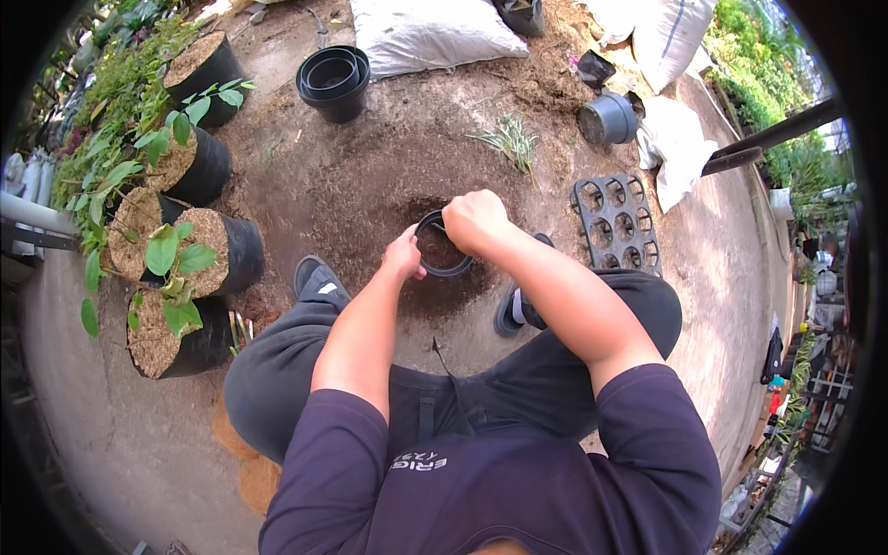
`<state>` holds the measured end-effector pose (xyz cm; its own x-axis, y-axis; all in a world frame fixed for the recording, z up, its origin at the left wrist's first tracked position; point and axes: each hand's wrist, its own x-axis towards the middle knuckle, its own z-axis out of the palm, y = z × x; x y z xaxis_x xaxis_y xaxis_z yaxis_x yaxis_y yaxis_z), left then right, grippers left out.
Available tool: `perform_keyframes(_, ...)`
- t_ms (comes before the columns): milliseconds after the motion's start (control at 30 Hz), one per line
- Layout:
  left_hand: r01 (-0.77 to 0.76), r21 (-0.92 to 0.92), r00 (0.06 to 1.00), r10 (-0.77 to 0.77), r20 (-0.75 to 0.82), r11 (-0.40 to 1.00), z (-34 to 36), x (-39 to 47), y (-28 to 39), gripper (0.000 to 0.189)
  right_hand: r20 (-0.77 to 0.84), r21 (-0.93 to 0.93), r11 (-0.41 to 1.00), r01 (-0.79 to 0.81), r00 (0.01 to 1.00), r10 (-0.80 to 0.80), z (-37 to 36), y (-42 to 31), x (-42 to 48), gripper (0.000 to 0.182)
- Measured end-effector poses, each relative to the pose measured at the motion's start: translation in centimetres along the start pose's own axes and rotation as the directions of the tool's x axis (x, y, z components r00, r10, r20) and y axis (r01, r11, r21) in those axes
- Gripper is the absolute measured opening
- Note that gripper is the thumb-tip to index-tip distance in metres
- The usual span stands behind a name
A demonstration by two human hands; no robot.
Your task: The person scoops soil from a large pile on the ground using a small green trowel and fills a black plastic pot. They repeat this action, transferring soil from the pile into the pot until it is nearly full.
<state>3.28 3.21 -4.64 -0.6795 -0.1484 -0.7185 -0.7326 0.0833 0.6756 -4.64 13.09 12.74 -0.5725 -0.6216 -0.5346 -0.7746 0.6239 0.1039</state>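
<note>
Between my feet stands a round black plastic plant pot (449, 271) with dark brown soil inside. My left hand (404, 255) grips its left rim, thumb and fingers around the wall. My right hand (475, 220) is curled into a fist over the pot's upper right rim. A thin pale strip (438, 226) shows beside that fist, inside the pot; whether the fist holds it is hidden. Loose dark soil (437, 298) lies on the ground around the pot.
On the left are several black grow bags (244, 253) with leafy plants. Nested black pots (333, 104) and a white sack (430, 38) stand ahead. Rightward lie a cut grassy plant (512, 142), a grey pot (610, 119), a black plastic tray (616, 222) and a white bag (673, 149).
</note>
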Motion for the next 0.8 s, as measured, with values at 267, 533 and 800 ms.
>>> perform_keyframes(267,0.011,-0.007,1.000,-0.011,-0.005,1.000,0.0,0.5,0.2,0.039,0.010,-0.022,0.999,0.024,1.000,-0.023,-1.2,0.2,1.2,0.016)
perform_keyframes(533,-0.004,-0.045,1.000,0.003,-0.023,0.999,0.2,1.0,-0.6,0.038,-0.073,0.045,0.998,0.037,0.997,-0.034,3.5,-3.7,-1.7,0.014)
perform_keyframes(800,-0.015,-0.017,1.000,0.015,0.012,1.000,0.0,1.0,-0.4,0.038,-0.231,0.084,0.996,0.005,0.973,0.015,2.6,-1.1,-0.6,0.015)
